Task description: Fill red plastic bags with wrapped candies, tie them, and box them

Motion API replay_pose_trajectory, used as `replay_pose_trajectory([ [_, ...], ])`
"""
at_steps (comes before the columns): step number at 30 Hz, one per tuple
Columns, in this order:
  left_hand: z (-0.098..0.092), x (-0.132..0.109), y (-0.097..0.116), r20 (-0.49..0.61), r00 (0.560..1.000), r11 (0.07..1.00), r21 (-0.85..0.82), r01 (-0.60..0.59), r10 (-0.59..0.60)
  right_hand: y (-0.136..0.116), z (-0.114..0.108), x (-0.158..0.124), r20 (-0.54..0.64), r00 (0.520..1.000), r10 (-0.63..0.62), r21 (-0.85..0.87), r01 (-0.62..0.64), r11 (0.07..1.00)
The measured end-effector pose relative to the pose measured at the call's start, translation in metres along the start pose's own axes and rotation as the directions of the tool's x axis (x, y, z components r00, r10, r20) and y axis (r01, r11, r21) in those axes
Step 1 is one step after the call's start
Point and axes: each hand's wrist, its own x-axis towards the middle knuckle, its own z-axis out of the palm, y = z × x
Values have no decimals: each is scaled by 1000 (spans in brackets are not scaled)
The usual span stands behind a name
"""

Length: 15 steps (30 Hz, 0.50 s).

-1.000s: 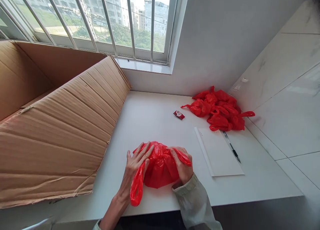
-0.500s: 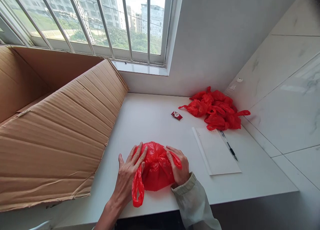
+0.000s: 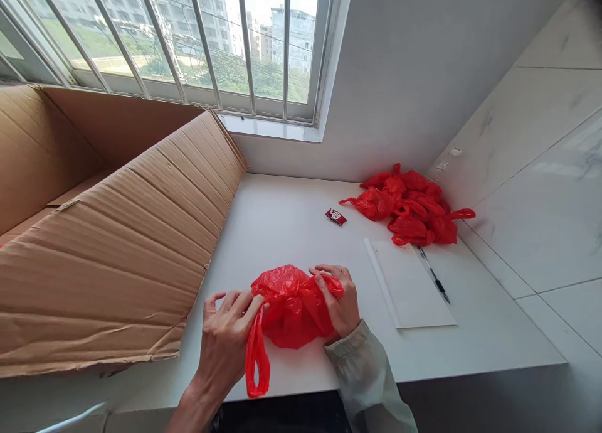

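Note:
A crumpled red plastic bag point(image 3: 289, 304) lies near the front edge of the white counter point(image 3: 291, 226). My left hand point(image 3: 226, 339) pinches the bag's left handle loop, which hangs down toward the counter's edge. My right hand point(image 3: 339, 298) is closed on the bag's right handle, with a pale sleeve at its wrist. Both hands sit at the bag's sides, touching it.
A large open cardboard box point(image 3: 108, 238) fills the left side, its flap leaning over the counter. A heap of red bags point(image 3: 410, 208) lies at the back right by the tiled wall. Between are a small red packet point(image 3: 335, 216), a white sheet point(image 3: 408, 283) and a pen point(image 3: 433, 274).
My left hand has drawn back from lying flat on the bag and now pinches its left handle. My right hand has shifted slightly along the right handle.

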Motion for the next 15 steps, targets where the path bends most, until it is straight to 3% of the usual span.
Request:
replay_pose_trajectory([
  [5,11,-8,1,127,972,954,-200,222,-199,3,3,-2,20,1000,20,-88,-18,996],
  [7,11,-10,2,192,936,858,-379,347,-294,3,6,-4,26,1000,-3,-111,6,994],
  [9,8,-7,3,232,918,737,-547,397,-323,2,9,-6,33,998,-58,-143,62,988],
  [11,2,0,6,253,934,666,-655,356,-251,0,13,-8,46,992,-121,-184,127,975],
  [13,-4,9,9,292,951,627,-722,291,-105,-2,16,-8,72,985,-155,-210,166,963],
  [15,-7,17,12,369,930,558,-773,301,9,-3,19,-9,103,981,-164,-208,182,961],
])
